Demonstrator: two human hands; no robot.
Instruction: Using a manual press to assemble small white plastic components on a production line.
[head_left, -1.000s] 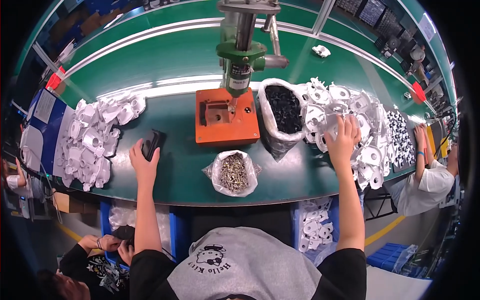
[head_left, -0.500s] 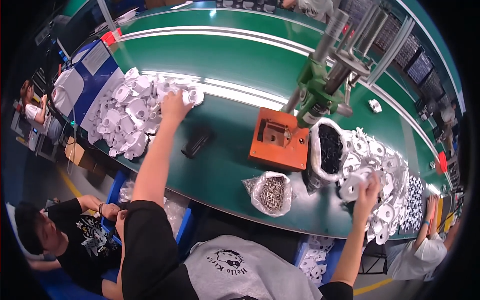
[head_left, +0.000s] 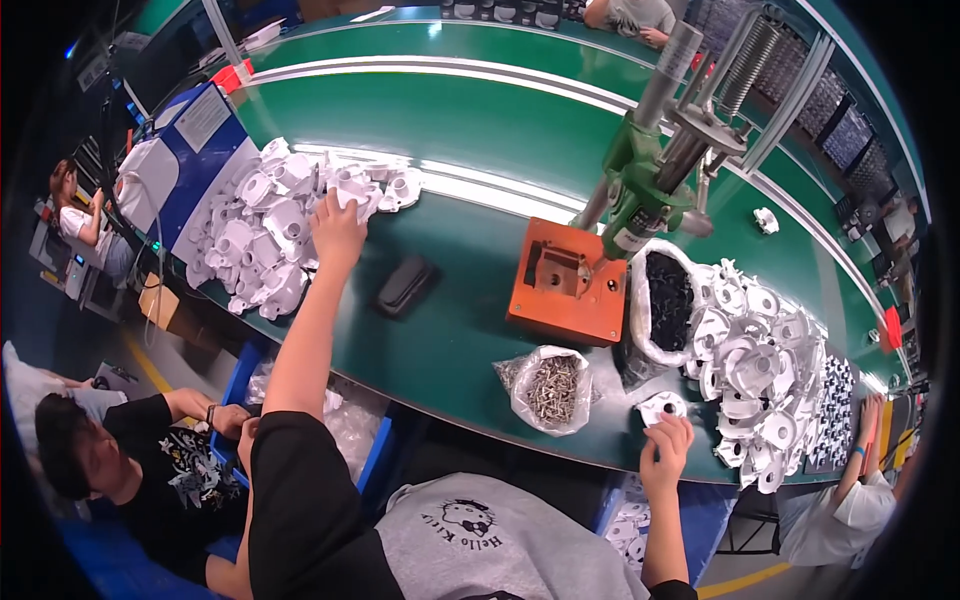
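Note:
At the left heap of white plastic housings [head_left: 262,215], my left hand [head_left: 338,232] reaches to the heap's right end. Its curled fingers are on a white plastic housing [head_left: 356,188]; part of the grip is hidden by the hand itself. My right hand [head_left: 668,455] is near the front edge of the table, left of the right-hand heap. Its bent fingers are closed at the near rim of a white plastic part with a round dark hole [head_left: 660,406]. Between my arms lies a dark oblong case [head_left: 407,286].
An orange fixture block [head_left: 567,283] stands under a green lever press [head_left: 640,180]. Beside it are a bag of black parts [head_left: 664,300] and a bag of metal screws [head_left: 552,390]. White plastic parts [head_left: 765,370] are heaped at right. A co-worker [head_left: 165,460] sits at lower left.
My right hand has come left and nearer from the right heap, with a white plastic part now at its fingers. My left hand has shifted slightly at the left heap. The view has turned a little.

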